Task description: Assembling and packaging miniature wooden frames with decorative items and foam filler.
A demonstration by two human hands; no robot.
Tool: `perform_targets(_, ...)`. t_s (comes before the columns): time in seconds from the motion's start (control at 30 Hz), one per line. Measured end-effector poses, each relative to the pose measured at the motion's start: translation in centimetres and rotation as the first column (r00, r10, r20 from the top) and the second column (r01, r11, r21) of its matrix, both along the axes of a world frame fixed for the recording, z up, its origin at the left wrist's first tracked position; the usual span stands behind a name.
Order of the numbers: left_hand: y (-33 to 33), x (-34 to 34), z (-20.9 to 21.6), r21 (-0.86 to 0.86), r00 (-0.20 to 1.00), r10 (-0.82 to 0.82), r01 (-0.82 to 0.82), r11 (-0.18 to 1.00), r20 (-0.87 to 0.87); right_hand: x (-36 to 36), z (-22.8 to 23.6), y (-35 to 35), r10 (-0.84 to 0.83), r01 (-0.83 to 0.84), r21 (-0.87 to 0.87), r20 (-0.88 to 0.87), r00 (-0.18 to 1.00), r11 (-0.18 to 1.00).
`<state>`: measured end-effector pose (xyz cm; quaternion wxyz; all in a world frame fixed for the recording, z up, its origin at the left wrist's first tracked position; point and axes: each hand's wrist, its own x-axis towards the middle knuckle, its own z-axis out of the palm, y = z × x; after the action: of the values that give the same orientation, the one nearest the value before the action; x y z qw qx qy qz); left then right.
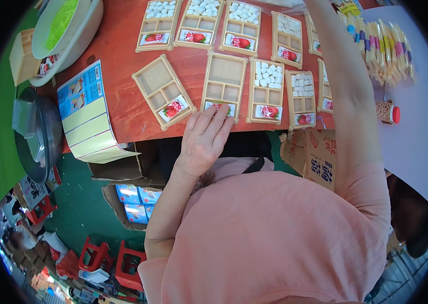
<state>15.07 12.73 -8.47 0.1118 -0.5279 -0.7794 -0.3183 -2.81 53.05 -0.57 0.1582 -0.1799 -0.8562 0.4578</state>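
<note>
My left hand (pixel 203 141) rests at the table's front edge, fingers stretched and reaching over the lower end of a beige compartment tray (pixel 224 67). The fingertips touch or cover part of a strawberry-printed sachet (pixel 222 108) in it; the tray's large compartment holds no marshmallows. Left of it lies a tilted tray (pixel 156 79) with only a strawberry sachet (pixel 173 108). On the right, a tray holds white marshmallows (pixel 268 74) and a sachet (pixel 268 112). My right forearm (pixel 340 55) reaches across the table's far side; the hand is beyond the upper edge.
More filled trays (pixel 241 28) stand in a back row on the red table (pixel 123 86). A label sheet (pixel 85 104) overhangs the front left. Bowls (pixel 83 43) stand at far left, bundled sticks (pixel 383 48) and a red-lidded jar (pixel 387 112) at right. Cardboard boxes (pixel 320 157) sit below.
</note>
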Motion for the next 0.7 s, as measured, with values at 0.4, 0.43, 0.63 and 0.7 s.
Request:
perform_targets(0.4, 1.3, -0.6, -0.5, 0.178, 1.0, -0.005, 0.004, 0.984, 0.001, 14.9, -4.3, -18.8, 0.538, -0.562, 0.421, 0.186, 0.822, 0.712)
perform_targets(0.43, 1.3, -0.7, -0.6, 0.179, 1.0, -0.008, 0.008, 0.984, -0.002, 15.2, -4.4, -19.0, 0.525, -0.558, 0.482, 0.217, 0.823, 0.676)
perform_targets(0.63, 1.3, -0.7, -0.6, 0.245, 0.999, 0.005, -0.014, 0.97, 0.036, 15.8, -3.8, -18.7, 0.616, -0.543, 0.547, 0.062, 0.785, 0.637)
perform_targets(0.7, 1.1, -0.6, -0.6, 0.238, 0.999, 0.012, -0.023, 0.971, 0.047, 15.8, -2.9, -18.1, 0.612, -0.557, 0.449, 0.029, 0.79, 0.698)
